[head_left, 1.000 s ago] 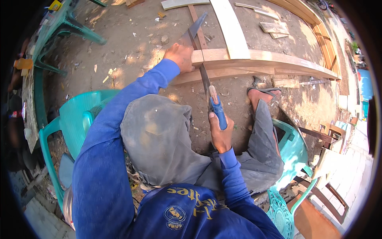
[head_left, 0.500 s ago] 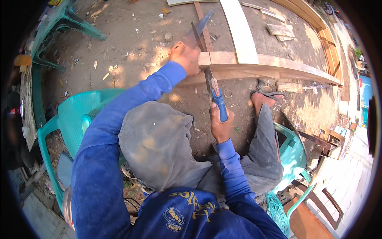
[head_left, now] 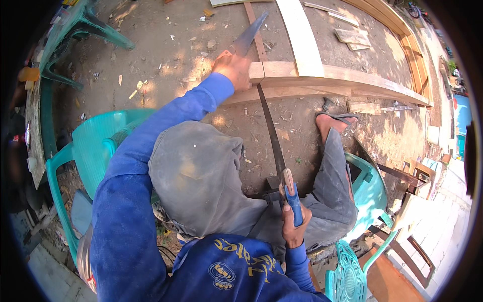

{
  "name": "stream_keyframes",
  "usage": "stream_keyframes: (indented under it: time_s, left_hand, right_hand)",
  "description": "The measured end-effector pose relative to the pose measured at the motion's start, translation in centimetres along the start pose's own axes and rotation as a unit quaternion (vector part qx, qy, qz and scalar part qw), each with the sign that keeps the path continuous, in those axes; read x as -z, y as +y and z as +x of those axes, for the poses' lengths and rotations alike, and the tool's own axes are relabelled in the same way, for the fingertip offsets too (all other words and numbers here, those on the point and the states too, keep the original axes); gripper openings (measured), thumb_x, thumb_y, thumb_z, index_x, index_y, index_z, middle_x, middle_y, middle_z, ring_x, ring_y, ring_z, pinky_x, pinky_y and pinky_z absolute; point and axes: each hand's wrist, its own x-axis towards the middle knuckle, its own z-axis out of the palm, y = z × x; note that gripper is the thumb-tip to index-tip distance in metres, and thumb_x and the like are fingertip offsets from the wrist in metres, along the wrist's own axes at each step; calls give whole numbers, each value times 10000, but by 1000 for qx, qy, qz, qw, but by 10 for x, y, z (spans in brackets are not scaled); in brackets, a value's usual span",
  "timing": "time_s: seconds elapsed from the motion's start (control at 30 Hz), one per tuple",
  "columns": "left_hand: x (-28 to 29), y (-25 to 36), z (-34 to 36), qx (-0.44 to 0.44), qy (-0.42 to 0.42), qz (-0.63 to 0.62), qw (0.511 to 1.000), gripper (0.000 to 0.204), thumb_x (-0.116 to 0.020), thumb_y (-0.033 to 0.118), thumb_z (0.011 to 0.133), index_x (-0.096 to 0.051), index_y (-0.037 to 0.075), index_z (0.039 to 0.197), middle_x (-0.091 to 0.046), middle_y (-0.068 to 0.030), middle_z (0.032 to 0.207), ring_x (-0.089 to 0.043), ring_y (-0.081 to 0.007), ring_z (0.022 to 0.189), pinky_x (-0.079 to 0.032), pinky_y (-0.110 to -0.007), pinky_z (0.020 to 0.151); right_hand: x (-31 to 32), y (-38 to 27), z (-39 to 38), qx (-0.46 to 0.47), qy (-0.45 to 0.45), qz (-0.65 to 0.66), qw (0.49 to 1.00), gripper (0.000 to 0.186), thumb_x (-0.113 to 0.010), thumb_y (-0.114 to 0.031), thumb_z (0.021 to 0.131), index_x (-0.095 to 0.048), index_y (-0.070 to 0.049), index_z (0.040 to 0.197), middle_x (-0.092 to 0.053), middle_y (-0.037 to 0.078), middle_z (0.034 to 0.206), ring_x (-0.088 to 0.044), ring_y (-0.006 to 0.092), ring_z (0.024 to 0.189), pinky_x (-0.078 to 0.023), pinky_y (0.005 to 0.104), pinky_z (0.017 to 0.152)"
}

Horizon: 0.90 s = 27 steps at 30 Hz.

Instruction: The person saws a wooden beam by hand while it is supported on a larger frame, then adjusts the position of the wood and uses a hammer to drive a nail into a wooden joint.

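Drawn back toward the person since earlier: blue-handled handsaw, grasped in right hand, blade at wooden beam. Left hand at beam's end, grip unclear. Kerf begun; end piece apparently unsevered.

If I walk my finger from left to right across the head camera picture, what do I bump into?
The green chair on the left → the left hand → the handsaw → the foot in a sandal → the white container → the blue thing near the right edge.
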Motion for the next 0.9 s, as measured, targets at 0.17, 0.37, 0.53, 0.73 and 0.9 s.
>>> stream_keyframes:
  time_s: [0.17,0.37,0.53,0.73,0.9]
  left_hand:
    - [-5,-2,-3,-10,4,-17,1000,590,-806,358,791,-619,78,1276,-736,-194,1140,-717,-383,1071,-587,-473,923]
    - [-10,-8,0,-26,24,-20,999,665,-811,380,768,-567,100,1320,-722,-205,1137,-702,-407,1071,-576,-495,935]
    - [-8,-6,4,-32,37,-20,999,668,-824,398,740,-601,104,1298,-718,-185,1160,-695,-402,1082,-570,-496,942]
    - [-15,-24,2,-25,54,-13,998,669,-815,382,756,-596,108,1326,-698,-179,1208,-682,-402,1107,-563,-495,958]
    - [-10,0,-2,-30,42,-10,999,655,-812,371,777,-581,87,1320,-688,-192,1216,-675,-396,1127,-556,-483,972]
  right_hand:
    - [-70,44,101,82,37,-6,996,322,-692,-258,922,-631,-5,732,-512,24,567,-493,101,530,-380,327,510]
    - [-104,132,124,192,60,-16,979,320,-701,-283,903,-620,-29,725,-531,121,557,-562,293,489,-420,408,526]
    - [-100,121,121,187,50,13,981,297,-706,-277,912,-632,-21,781,-537,109,572,-564,243,505,-429,385,539]
    - [-11,-47,34,-16,-48,34,998,272,-701,-187,938,-627,37,803,-538,1,618,-470,62,602,-391,293,533]
    - [-8,-41,28,-16,2,8,1000,240,-657,-155,954,-644,49,829,-529,11,617,-467,60,601,-376,280,532]
